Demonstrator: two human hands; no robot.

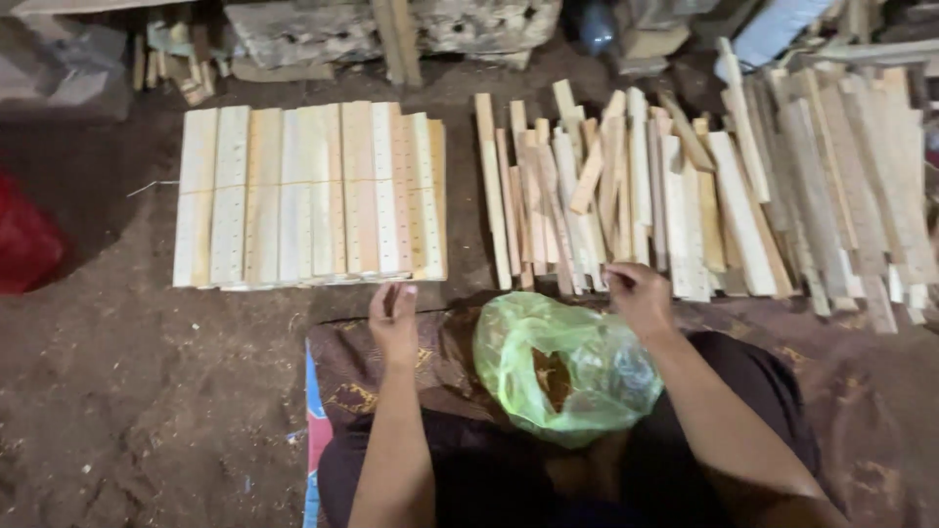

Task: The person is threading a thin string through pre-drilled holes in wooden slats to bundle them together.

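My left hand [393, 321] rests at the near edge of a neat row of pale wooden slats [309, 194] with small holes, laid side by side on the dirt; its fingers seem curled and I cannot tell if it holds anything. My right hand [638, 293] reaches to the near end of a loose pile of wooden slats [626, 196] and its fingers close around one slat's end. A green plastic bag [562, 367] with brown contents lies on my lap between my arms.
A patterned dark cloth [391, 372] covers the ground under me. More rough slats [841, 176] pile up at the right. Wooden blocks and scraps [391, 34] line the far side. A red object [24, 240] sits at the left edge. Dirt floor [147, 391] lies at the left.
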